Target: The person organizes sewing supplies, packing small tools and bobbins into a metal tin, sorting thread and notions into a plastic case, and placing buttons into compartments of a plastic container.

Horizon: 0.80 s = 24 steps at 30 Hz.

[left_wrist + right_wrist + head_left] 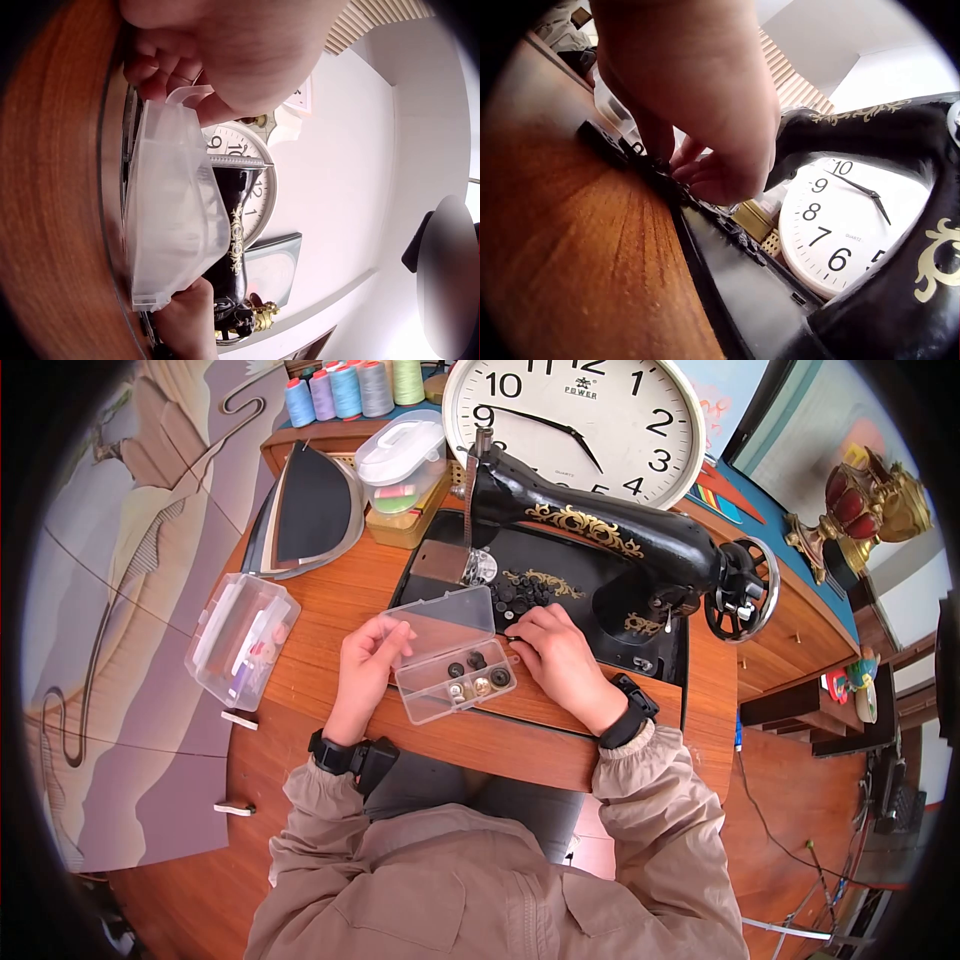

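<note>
A clear plastic box (428, 695) stands open at the table's front, its lid (445, 622) raised toward the sewing machine. Inside lie black buttons (476, 660) and shiny metallic ones (482, 686), in separate compartments. My left hand (372, 658) holds the lid's left edge with curled fingers; the left wrist view shows them at the box's corner tab (187, 93). Just right of the box, my right hand (562, 658) pinches a small black button (513, 638) at its fingertips. Close beyond those fingers is a pile of black buttons (522, 592) on the machine bed.
A black sewing machine (600, 525) stands behind the buttons, with a large clock (630, 420) behind it. At left are a second clear box (245, 645), dark fabric pieces (318, 510) and a lidded tub (402, 455) on a yellow box. Thread spools (345, 390) line the back.
</note>
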Available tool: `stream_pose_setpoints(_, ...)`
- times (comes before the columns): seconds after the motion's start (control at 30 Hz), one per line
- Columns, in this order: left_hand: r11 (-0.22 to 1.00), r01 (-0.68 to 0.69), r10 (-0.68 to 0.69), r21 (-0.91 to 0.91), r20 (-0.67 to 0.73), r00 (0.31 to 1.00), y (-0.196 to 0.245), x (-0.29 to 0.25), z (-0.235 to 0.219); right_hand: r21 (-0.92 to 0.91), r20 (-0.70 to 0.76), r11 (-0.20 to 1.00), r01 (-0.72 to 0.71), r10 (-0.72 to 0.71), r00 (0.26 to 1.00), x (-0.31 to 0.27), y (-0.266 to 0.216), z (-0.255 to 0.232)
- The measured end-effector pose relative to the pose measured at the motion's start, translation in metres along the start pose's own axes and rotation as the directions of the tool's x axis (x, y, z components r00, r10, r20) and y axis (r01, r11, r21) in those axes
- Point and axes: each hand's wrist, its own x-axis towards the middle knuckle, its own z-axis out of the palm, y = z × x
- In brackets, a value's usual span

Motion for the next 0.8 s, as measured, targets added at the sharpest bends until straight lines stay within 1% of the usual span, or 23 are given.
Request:
stream_pose_setpoints(0.07, 1.000, 0.010, -0.010, -0.006, -0.009, 1.000, -0.001, 0.000, 0.001, -0.013, -0.019, 1.000, -0.011, 0.011, 1.000, 0.000, 0.000, 0.000)
stream_pose_setpoints(0.13, 0.999, -0.028, 0.028, 0.033, -0.002, 1.000, -0.004, 0.002, 0.000, -0.025, -0.038, 0.999, -0.022, 0.021, 0.999, 0.002, -0.004, -0.002)
stream_pose_setpoints(0.2, 0.999, -0.014, 0.014, 0.035, -0.003, 1.000, -0.005, 0.002, 0.001, 0.192, -0.092, 0.981, 0.014, 0.004, 0.996, 0.006, -0.011, -0.007)
stream_pose_setpoints(0.23, 0.999, 0.000, 0.000, 0.039, 0.000, 1.000, -0.005, 0.001, 0.001, 0.193, -0.089, 0.981, 0.016, 0.002, 0.996, 0.008, -0.012, -0.008)
stream_pose_setpoints(0.3, 0.999, -0.005, 0.005, 0.035, 0.002, 1.000, -0.006, 0.001, 0.000, 0.168, -0.199, 0.986, 0.012, 0.022, 0.980, 0.009, -0.012, -0.011)
stream_pose_setpoints(0.33, 0.999, -0.011, 0.011, 0.030, 0.004, 1.000, -0.007, 0.001, 0.000, 0.087, -0.219, 0.996, -0.031, 0.049, 0.975, 0.010, -0.005, -0.013)
stream_pose_setpoints(0.37, 1.000, -0.010, 0.010, 0.028, 0.005, 1.000, -0.007, 0.001, 0.001, 0.055, -0.178, 0.996, -0.067, 0.076, 0.981, 0.010, -0.001, -0.017)
stream_pose_setpoints(0.43, 1.000, -0.010, 0.010, 0.016, 0.011, 1.000, -0.006, 0.001, 0.001, 0.007, -0.109, 0.998, 0.058, -0.057, 0.992, 0.010, -0.002, -0.011)
stream_pose_setpoints(0.47, 1.000, -0.010, 0.010, 0.016, 0.014, 1.000, -0.005, 0.001, 0.001, 0.006, -0.110, 0.998, 0.056, -0.055, 0.992, 0.010, 0.000, -0.007)
stream_pose_setpoints(0.53, 1.000, 0.004, -0.004, 0.022, 0.015, 1.000, -0.004, 0.000, 0.001, -0.087, -0.019, 0.994, 0.073, -0.075, 0.997, 0.008, 0.004, -0.001)
stream_pose_setpoints(0.67, 0.999, -0.012, 0.012, 0.039, 0.008, 1.000, -0.004, 0.000, 0.002, -0.040, -0.009, 0.999, 0.024, -0.024, 1.000, 0.005, 0.009, -0.001)
stream_pose_setpoints(0.73, 1.000, -0.007, 0.007, 0.024, 0.008, 1.000, -0.003, 0.000, 0.002, -0.058, 0.010, 0.998, -0.019, 0.020, 1.000, 0.003, 0.010, -0.001)
stream_pose_setpoints(0.8, 0.999, -0.007, 0.007, 0.039, 0.011, 1.000, -0.003, 0.000, 0.002, -0.088, -0.004, 0.996, -0.022, 0.021, 1.000, 0.003, 0.009, -0.001)
